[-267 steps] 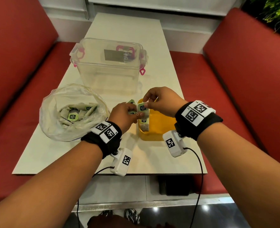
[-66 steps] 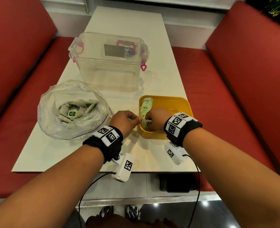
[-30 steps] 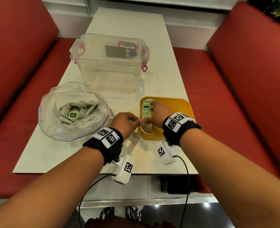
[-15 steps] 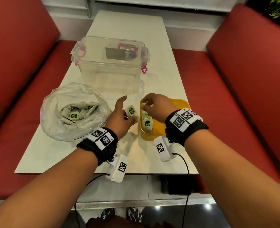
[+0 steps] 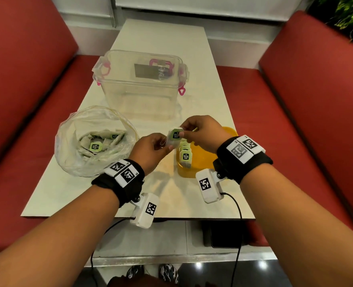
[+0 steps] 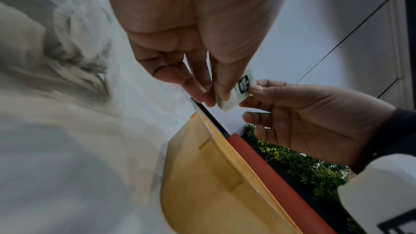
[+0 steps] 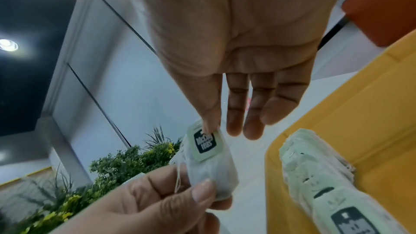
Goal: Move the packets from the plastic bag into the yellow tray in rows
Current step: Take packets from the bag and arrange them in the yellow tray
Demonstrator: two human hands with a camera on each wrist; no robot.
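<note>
On the desk (image 5: 171,38), a lidded container (image 5: 140,83) is set at the middle, toward the far end. Nearer and to the left, a plastic bag (image 5: 72,154) is placed, with packets (image 5: 95,146) lying inside it. To the right of the bag, near the desk's right edge, a tray (image 5: 200,162) is set, and a row of packets (image 5: 185,155) is stood along its left side. Above the gap between bag and tray, one packet (image 5: 174,137) is held between the left hand (image 5: 150,150) and the right hand (image 5: 204,131). Benches (image 5: 295,121) are placed on either side of the desk.
</note>
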